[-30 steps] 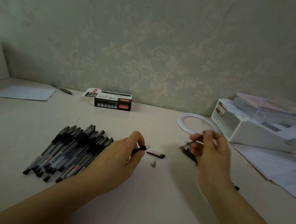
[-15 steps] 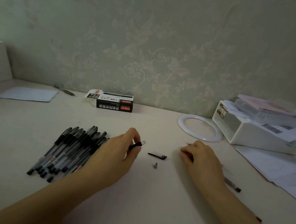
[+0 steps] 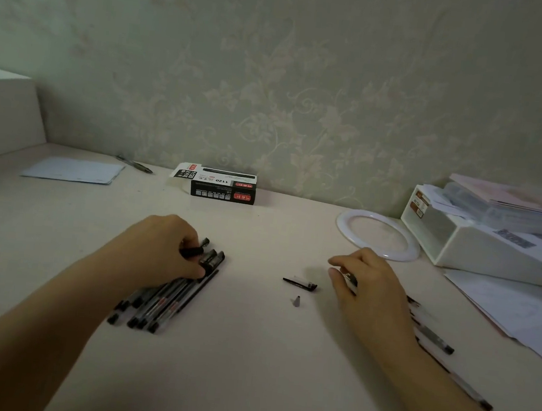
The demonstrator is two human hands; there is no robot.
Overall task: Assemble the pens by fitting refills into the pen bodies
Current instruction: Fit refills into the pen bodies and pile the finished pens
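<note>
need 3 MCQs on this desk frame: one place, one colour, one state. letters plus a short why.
1. Where does the pen cap lie?
A. Between the two hands
B. Inside the ring
C. On the paper sheet

2. What colour is the ring by the storage box?
A. Black
B. White
C. Red

3. What is the left hand doing?
A. Lying flat on bare table
B. Raised off the desk
C. Gripping a black piece over the pen pile

Answers: 1 A, the cap sits on the table between the left hand and the right hand. 2 B, its rim is plain white. 3 C, its fingers curl round a black piece above the pens.
</note>
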